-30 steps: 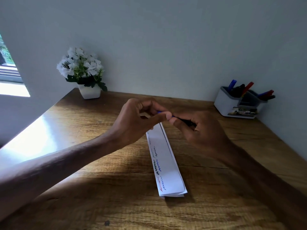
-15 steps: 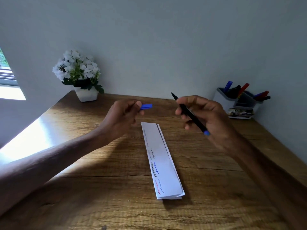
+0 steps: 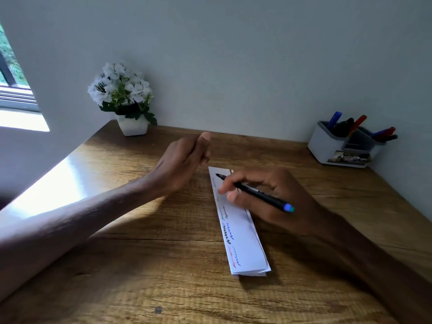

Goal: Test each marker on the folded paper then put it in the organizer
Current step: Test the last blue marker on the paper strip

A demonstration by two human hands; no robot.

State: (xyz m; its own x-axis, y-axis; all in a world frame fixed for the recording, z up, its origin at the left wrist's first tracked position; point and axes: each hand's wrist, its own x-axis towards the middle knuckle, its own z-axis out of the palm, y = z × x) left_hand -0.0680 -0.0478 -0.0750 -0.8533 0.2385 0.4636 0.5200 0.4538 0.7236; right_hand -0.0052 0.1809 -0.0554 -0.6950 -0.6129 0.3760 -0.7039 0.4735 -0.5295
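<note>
The right hand [image 3: 268,195] grips an uncapped black marker [image 3: 254,192], its tip on or just above the far end of the folded paper [image 3: 240,230] at the bench [image 3: 140,265] centre. The left hand [image 3: 184,160] hovers at ten o'clock, fingers curled; whether it holds anything is hidden. The organizer [image 3: 327,146] stands at two o'clock.

Beside the one folded paper [image 3: 240,232] on the desk: two hands, one marker [image 3: 254,192] held, one flowerpot [image 3: 132,126], one organizer [image 3: 327,146] holding about five markers; exact count unclear.
</note>
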